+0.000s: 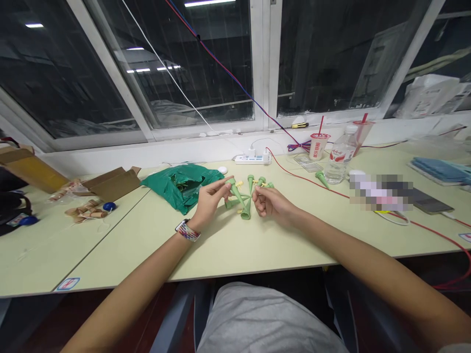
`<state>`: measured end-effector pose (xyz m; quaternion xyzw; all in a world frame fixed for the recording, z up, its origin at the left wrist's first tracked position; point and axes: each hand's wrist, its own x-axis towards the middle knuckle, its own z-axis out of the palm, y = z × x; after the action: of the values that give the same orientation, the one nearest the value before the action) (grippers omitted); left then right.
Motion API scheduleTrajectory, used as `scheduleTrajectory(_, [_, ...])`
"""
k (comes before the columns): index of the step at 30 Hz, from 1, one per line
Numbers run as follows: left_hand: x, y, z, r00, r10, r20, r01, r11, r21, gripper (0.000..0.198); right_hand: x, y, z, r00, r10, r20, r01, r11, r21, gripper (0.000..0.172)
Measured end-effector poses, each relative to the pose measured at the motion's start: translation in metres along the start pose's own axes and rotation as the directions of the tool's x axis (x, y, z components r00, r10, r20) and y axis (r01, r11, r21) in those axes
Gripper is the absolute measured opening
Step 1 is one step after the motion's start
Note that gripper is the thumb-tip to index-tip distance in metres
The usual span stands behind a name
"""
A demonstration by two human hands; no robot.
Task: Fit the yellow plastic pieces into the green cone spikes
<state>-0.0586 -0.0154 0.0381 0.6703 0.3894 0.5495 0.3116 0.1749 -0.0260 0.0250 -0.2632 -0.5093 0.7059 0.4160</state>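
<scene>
Pinched between the thumb and fingers of my left hand (pixel 208 202) is a green plastic watering spike (pixel 238 194) with a small yellow valve near its top. It is held at a slant above the table. My right hand (pixel 275 203) is closed, its fingers curled just to the right of the spikes; what they hold, if anything, is hidden. Between and behind my hands, several more green watering spikes (pixel 250 182) are grouped with their narrow ends together. A lone green spike (pixel 323 180) lies farther right, beside a water bottle (pixel 338 159).
Left of my hands lies a crumpled green plastic bag (pixel 171 189). Beyond it are an opened cardboard box (pixel 112 184) and wooden toys (pixel 86 212). A power strip (pixel 253 159) sits against the wall. A red cable (pixel 294 179) crosses the table rightward, past a drink cup (pixel 318 146).
</scene>
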Motion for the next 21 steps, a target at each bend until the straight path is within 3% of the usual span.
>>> scheduleTrajectory(4, [0.016, -0.019, -0.01, 0.982, -0.087, -0.165, 0.085, 0.996, -0.015, 0.047, -0.001, -0.005, -0.004, 0.999, -0.023, -0.03, 0.028, 0.983, 0.18, 0.035])
scheduleTrajectory(6, [0.022, -0.03, -0.014, 0.974, -0.116, -0.197, 0.121, 0.993, 0.015, 0.053, -0.001, -0.005, -0.004, 0.999, -0.03, -0.026, 0.035, 0.975, 0.221, 0.032])
scheduleTrajectory(10, [0.033, -0.051, -0.017, 0.971, -0.16, -0.178, 0.18, 0.978, 0.104, 0.061, -0.001, -0.003, -0.003, 0.999, -0.026, -0.03, 0.032, 0.971, 0.239, 0.03])
scheduleTrajectory(15, [0.046, -0.066, -0.02, 0.952, -0.246, -0.181, 0.264, 0.961, 0.078, 0.069, -0.001, -0.004, -0.005, 0.997, -0.029, -0.069, 0.046, 0.966, 0.256, 0.029])
scheduleTrajectory(21, [0.066, -0.071, -0.018, 0.928, -0.371, -0.03, 0.371, 0.929, 0.004, 0.068, -0.002, -0.007, -0.005, 0.998, -0.012, -0.063, 0.028, 0.966, 0.258, 0.029])
